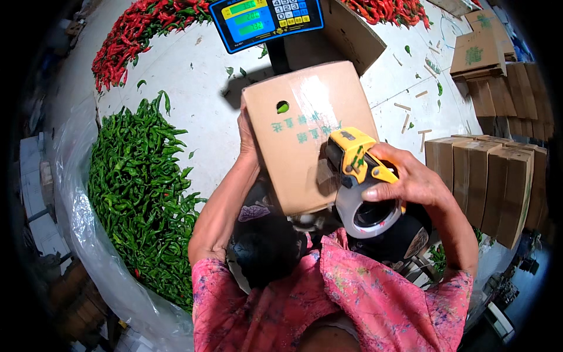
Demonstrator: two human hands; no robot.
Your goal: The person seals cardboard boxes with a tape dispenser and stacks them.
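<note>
A closed cardboard box [281, 163] stands before me, tilted slightly in view, with clear tape across its face and green printed writing. Through its round hole a bit of green pepper [283, 107] shows. My left hand [248, 134] presses against the box's left side, its fingers partly hidden behind the edge. In my right hand [402, 176] is a yellow tape dispenser [352, 147] carrying a roll of clear packing tape [347, 215]. The dispenser is over the box's lower right part; whether it touches the cardboard I cannot tell.
A digital scale display [268, 22] rises behind the box, near an open carton [352, 35]. Green peppers [140, 198] are heaped at left beside plastic sheeting [83, 246]. Red peppers [145, 35] lie beyond. Stacked boxes [479, 176] and folded cartons [477, 55] stand at right.
</note>
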